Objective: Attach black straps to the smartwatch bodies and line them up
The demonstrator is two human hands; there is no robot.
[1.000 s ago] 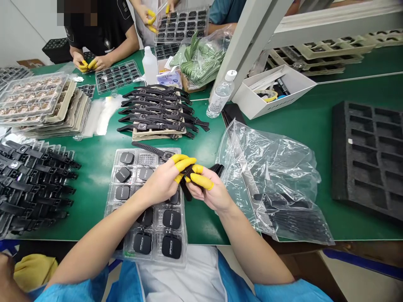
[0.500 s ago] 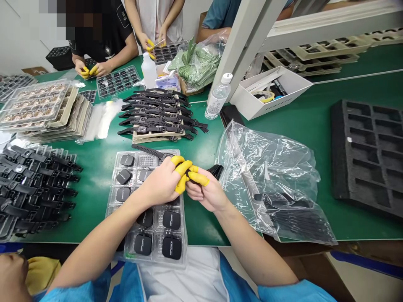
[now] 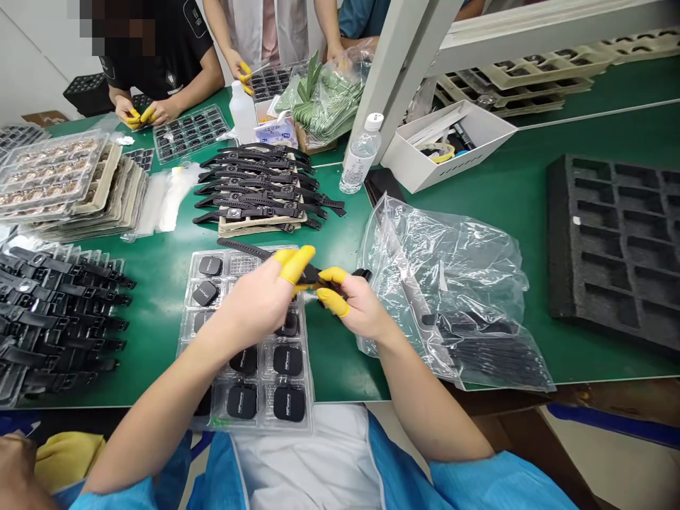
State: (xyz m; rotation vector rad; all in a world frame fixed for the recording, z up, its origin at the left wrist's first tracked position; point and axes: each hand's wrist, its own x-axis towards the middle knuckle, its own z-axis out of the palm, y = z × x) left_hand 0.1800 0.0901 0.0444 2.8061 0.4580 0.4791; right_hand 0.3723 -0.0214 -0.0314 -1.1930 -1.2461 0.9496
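Between my hands is a black wristwatch, its strap [image 3: 243,246] reaching out to the upper left and its other end showing behind the right fingers. My left hand [image 3: 258,296], with yellow finger cots, is closed around the watch's middle. From the other side my right hand [image 3: 358,306], also in yellow finger cots, pinches it between thumb and fingers. The watch's face is hidden by the fingers. Below the hands lies a clear plastic tray [image 3: 259,419] with black square pieces [image 3: 288,361] in its compartments; my left forearm covers part of it.
Strapped black watches lie in a stack [image 3: 260,185] ahead and another stack [image 3: 53,304] at left. To the right are a clear bag [image 3: 451,248] with black straps, a water bottle [image 3: 361,156], a white box [image 3: 451,152] and a black foam tray [image 3: 563,241]. Co-workers sit and stand opposite.
My left index finger and thumb have spread along the watch, and my right fingers have shifted on it. More of the watch shows between the hands. The view has shifted slightly.
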